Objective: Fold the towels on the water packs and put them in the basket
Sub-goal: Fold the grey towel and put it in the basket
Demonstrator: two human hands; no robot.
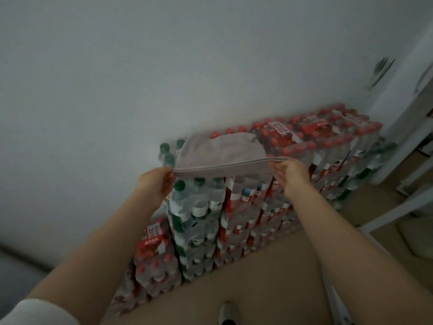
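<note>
Atop stacked water packs, towel stretched between both hands

Bare forearms extend from a white sleeve on the left arm; a pale shoe shows below.

Stacked water packs stand against the white wall, blocking behind. Bare floor in front gives open approach; white frame bounds right side.
</note>
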